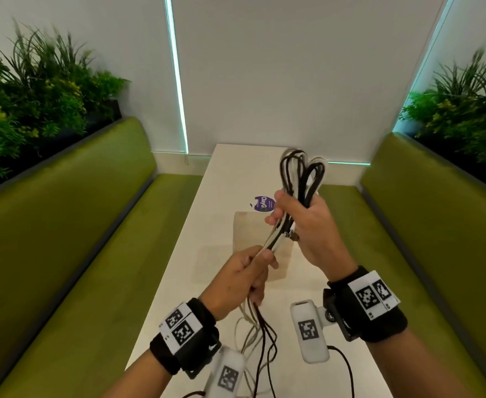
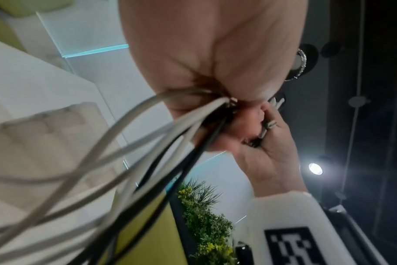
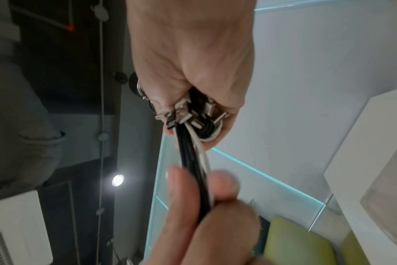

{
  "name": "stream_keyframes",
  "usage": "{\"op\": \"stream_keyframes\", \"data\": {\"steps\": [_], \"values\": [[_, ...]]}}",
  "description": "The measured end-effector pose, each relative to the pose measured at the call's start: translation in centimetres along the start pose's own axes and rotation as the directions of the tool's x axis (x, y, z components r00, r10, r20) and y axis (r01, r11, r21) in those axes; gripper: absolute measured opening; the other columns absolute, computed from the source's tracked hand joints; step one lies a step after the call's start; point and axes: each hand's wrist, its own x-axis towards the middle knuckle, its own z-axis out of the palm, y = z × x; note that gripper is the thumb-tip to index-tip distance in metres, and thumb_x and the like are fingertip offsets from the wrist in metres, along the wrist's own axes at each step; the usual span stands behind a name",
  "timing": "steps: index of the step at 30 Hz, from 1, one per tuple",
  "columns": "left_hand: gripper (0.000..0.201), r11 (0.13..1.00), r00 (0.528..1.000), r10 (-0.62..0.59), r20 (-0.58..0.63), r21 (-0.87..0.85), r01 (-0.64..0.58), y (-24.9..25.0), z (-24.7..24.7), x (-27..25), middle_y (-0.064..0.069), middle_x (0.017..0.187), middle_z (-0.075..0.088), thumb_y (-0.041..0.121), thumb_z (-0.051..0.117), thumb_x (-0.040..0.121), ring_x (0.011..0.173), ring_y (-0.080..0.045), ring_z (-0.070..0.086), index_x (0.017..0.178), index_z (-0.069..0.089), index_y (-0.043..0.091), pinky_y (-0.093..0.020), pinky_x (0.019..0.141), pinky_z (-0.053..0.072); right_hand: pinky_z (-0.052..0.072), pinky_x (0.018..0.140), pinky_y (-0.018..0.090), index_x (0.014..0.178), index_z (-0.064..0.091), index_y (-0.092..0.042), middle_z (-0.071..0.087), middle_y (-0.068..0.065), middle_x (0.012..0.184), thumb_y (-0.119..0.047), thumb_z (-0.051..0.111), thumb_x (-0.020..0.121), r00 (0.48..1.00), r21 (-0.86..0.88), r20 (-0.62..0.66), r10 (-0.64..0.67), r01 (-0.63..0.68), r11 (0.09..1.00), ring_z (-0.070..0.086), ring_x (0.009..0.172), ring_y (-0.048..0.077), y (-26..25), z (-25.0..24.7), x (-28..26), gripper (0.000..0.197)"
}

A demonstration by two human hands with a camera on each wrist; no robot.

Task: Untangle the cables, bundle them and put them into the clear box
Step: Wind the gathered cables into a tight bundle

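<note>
Above the table (image 1: 178, 282), the right hand (image 1: 307, 225) was closed round a fistful of looped cables (image 1: 300, 173), black and white together, with the metal plugs (image 3: 186, 114) bunched at the heel of the palm. Just below it the left hand (image 1: 236, 274) pinched the same strands between thumb and fingers (image 3: 181, 188), and the loose lengths hung from that pinch down toward the near end of the table. The box (image 1: 262, 242) lay on the table beneath both hands, pale and hard to make out, with nothing visible inside it.

By my reckoning the job stood about midway. The strands ran side by side between the two hands without any knot showing, and several loops were already gathered in the right fist. The trailing tails were yet to be wound in, the bundle unsecured, and nothing boxed.

Counting: two hands and one box. The cables overlapped too much to number, though there were several of each colour.
</note>
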Motion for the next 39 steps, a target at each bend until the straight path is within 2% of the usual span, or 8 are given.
{"op": "stream_keyframes", "data": {"steps": [6, 11, 17, 21, 23, 30, 35, 39], "values": [[0.038, 0.997, 0.995, -0.018, 0.102, 0.080, 0.010, 0.6, -1.5, -0.2, 0.007, 0.047, 0.035, 0.041, 0.042, 0.094, 0.040, -0.014, 0.049, 0.073, 0.051, 0.012, -0.023, 0.050, 0.042, 0.044, 0.078, 0.048, 0.075, 0.058, -0.012, 0.052, 0.001, 0.051, -0.012, 0.057, 0.092, 0.999, 0.137, -0.034, -0.023, 0.027, 0.990, 0.054, 0.053, 0.018, -0.8, -1.5, 0.5, 0.017], [0.031, 0.999, 0.996, -0.015, 0.091, -0.031, 0.018, 1.4, -2.5, -0.2, 0.008, 0.054, 0.028, 0.033, 0.044, 0.095, 0.046, -0.008, 0.024, 0.075, 0.053, 0.011, -0.020, 0.047, 0.028, 0.045, 0.066, 0.059, 0.061, 0.060, -0.014, 0.053, 0.004, 0.048, -0.023, 0.065, 0.086, 0.987, -0.155, 0.127, -0.103, 0.122, 0.980, 0.055, 0.051, 0.026, -1.7, -3.5, 0.6, 0.026], [0.032, 0.987, 0.997, -0.034, 0.063, -0.157, 0.043, 2.1, -2.4, 0.3, 0.009, 0.053, 0.030, 0.028, 0.046, 0.093, 0.047, -0.007, 0.021, 0.069, 0.063, 0.015, -0.016, 0.044, 0.025, 0.046, 0.060, 0.012, 0.077, 0.069, -0.023, 0.066, -0.011, 0.064, -0.016, 0.084, 0.067, 0.780, -0.670, 0.539, 0.319, 0.167, 0.723, 0.058, 0.059, -0.001, -4.2, -2.5, -0.4, 0.019], [0.035, 0.969, 0.985, -0.021, 0.172, -0.240, 0.062, 2.2, -1.8, 0.3, 0.010, 0.053, 0.040, 0.012, 0.047, 0.094, 0.045, -0.002, 0.027, 0.066, 0.067, 0.021, -0.015, 0.046, 0.029, 0.052, 0.059, 0.034, 0.077, 0.066, -0.020, 0.066, 0.000, 0.067, -0.028, 0.080, 0.070, 0.751, -0.789, 0.508, 0.422, 0.210, 0.577, 0.055, 0.058, 0.005, -3.4, -2.2, -0.4, 0.017], [0.011, 0.935, 0.975, -0.012, 0.224, -0.344, 0.090, 2.5, -1.9, 0.0, 0.001, 0.060, 0.054, 0.013, 0.060, 0.072, 0.048, -0.008, 0.039, 0.071, 0.070, 0.017, -0.020, 0.049, 0.035, 0.045, 0.049, 0.019, 0.087, 0.063, -0.016, 0.060, -0.006, 0.066, -0.024, 0.076, 0.075, 0.769, -0.818, 0.504, 0.394, 0.278, 0.504, 0.052, 0.052, 0.000, -3.2, -2.5, -0.3, 0.019], [0.117, 0.799, 0.808, -0.281, 0.519, -0.339, 0.496, 2.4, -3.1, 0.8, -0.033, 0.107, 0.063, 0.089, 0.017, 0.069, 0.090, -0.041, 0.067, 0.126, 0.054, -0.007, -0.043, 0.076, 0.056, 0.045, 0.070, 0.030, 0.094, 0.064, -0.020, 0.068, -0.003, 0.089, -0.027, 0.064, 0.084, 0.617, -0.690, 0.682, 0.393, 0.721, 0.066, 0.060, 0.082, 0.019, -3.8, -2.4, -0.2, 0.012], [0.061, 0.896, 0.795, -0.346, 0.499, -0.075, 0.438, 2.9, -1.0, 0.9, -0.021, 0.097, 0.067, 0.050, 0.075, 0.072, 0.084, -0.031, 0.069, 0.111, 0.057, 0.007, -0.032, 0.067, 0.056, 0.050, 0.079, 0.037, 0.102, 0.063, -0.022, 0.069, 0.001, 0.093, -0.034, 0.055, 0.089, 0.558, -0.557, 0.711, 0.427, 0.818, -0.142, 0.063, 0.088, 0.025, -3.5, -0.7, -0.7, 0.019], [0.018, 0.936, 0.885, -0.297, 0.358, -0.072, 0.343, 3.1, -0.2, 0.9, -0.014, 0.079, 0.050, 0.012, 0.063, 0.081, 0.053, -0.012, 0.048, 0.094, 0.056, 0.002, -0.022, 0.046, 0.043, 0.041, 0.065, 0.030, 0.092, 0.060, -0.023, 0.062, -0.006, 0.074, -0.048, 0.066, 0.080, 0.607, -0.693, 0.599, 0.522, 0.720, -0.042, 0.053, 0.068, 0.017, -3.8, -0.8, -0.3, 0.028]]}}
